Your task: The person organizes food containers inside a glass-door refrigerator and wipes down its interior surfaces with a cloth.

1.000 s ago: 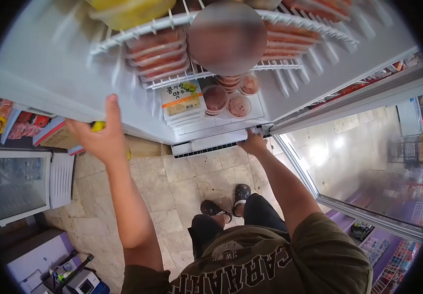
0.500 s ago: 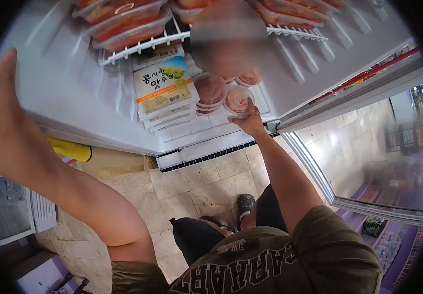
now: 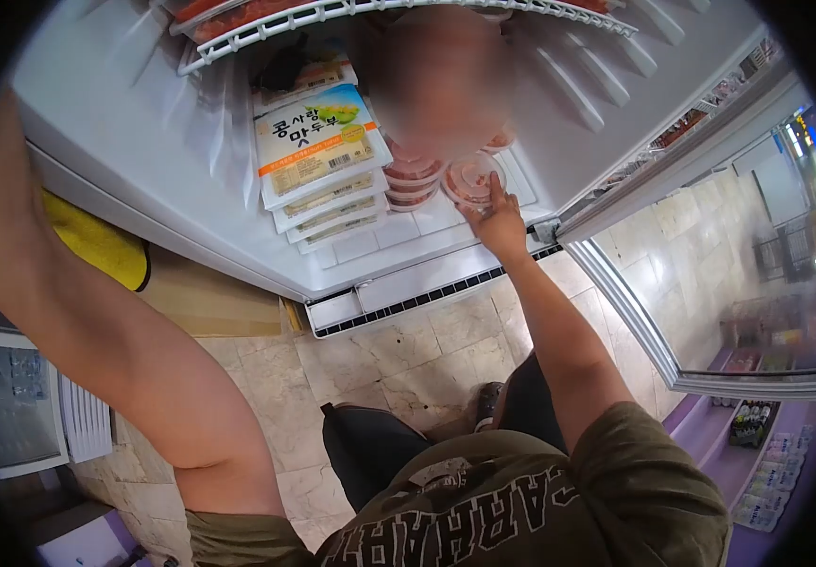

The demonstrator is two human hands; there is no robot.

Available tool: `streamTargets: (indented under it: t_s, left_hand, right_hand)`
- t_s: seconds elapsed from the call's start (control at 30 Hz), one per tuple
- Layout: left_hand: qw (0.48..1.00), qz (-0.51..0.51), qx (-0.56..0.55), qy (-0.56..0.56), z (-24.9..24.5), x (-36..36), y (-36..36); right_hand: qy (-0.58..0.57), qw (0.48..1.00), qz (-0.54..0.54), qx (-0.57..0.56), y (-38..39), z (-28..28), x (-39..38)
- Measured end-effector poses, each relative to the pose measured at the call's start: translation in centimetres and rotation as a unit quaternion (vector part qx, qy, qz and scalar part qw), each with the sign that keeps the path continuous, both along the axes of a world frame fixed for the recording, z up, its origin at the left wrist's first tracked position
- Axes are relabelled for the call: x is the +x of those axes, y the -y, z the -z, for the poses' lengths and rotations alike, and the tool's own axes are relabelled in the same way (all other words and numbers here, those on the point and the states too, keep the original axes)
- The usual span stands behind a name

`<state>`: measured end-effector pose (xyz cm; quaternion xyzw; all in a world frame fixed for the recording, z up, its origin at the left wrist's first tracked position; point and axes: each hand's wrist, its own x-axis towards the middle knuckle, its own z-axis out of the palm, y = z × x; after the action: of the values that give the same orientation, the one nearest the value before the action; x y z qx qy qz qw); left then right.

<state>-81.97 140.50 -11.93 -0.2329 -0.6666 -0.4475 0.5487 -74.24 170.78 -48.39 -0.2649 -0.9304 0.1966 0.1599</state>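
My right hand [image 3: 498, 219] is closed round the edge of a round clear tub [image 3: 472, 181] with reddish food inside, low in an open white fridge. Left of it stands a stack of similar tubs [image 3: 412, 180]. Farther left is a stack of flat white packs [image 3: 318, 142] with blue, green and orange labels. My left arm reaches up along the left edge of the view, and its hand lies outside the frame. A blurred patch hides the middle of the fridge behind the tubs.
Above is a white wire shelf [image 3: 332, 11] with red food trays. The fridge's glass door [image 3: 616, 312] stands open at the right. A yellow item [image 3: 96, 241] lies near brown cardboard [image 3: 209, 298] at the left. Small goods fill purple shelving [image 3: 711, 435] at the lower right.
My left hand has gone out of view past the left edge. The view has shifted, showing more of the white packs. My right hand remains at the round tub.
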Motion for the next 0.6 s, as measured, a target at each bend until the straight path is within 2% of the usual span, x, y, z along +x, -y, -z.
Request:
streamTargets:
  t_s: [0.03, 0.1, 0.17, 0.2, 0.27, 0.4, 0.47, 0.57, 0.6]
  left_hand:
    - [1.000, 0.009, -0.004, -0.009, -0.1, -0.3, 0.3]
    - [1.000, 0.017, -0.013, -0.021, -0.2, -0.6, 0.9]
    - [0.995, -0.090, 0.012, -0.029, -0.2, 0.2, -0.1]
    - [0.997, -0.068, -0.001, -0.033, -0.1, 0.7, -0.3]
    - [0.998, -0.048, -0.008, -0.039, -0.1, 0.4, -0.2]
    - [0.986, -0.133, 0.063, 0.081, 0.2, -2.4, 1.7]
    - [0.979, -0.155, 0.081, 0.108, 0.3, -2.8, 1.8]
    - [0.972, -0.172, 0.105, 0.122, 0.5, -1.6, 0.3]
    - [0.993, -0.080, 0.073, 0.052, 0.2, -0.1, -0.8]
  right_hand:
    - [-0.005, 1.000, 0.001, 0.002, 0.1, -0.1, 0.4]
    - [-0.103, 0.993, 0.061, 0.007, 0.4, -0.4, 1.8]
    - [-0.135, 0.987, 0.075, 0.038, -0.7, -0.8, 2.8]
    - [-0.158, 0.981, 0.089, 0.065, -1.1, -1.7, 2.9]
    - [-0.153, 0.984, 0.080, 0.044, -2.4, -4.0, 2.1]
    - [-0.207, 0.973, 0.063, 0.078, -5.9, -6.1, -3.4]
    - [-0.120, 0.985, 0.124, -0.009, -6.7, -6.0, -6.0]
    - [-0.089, 0.991, 0.101, 0.029, -7.3, -3.0, -7.9]
    - [-0.085, 0.991, 0.096, 0.028, -7.3, -2.8, -8.1]
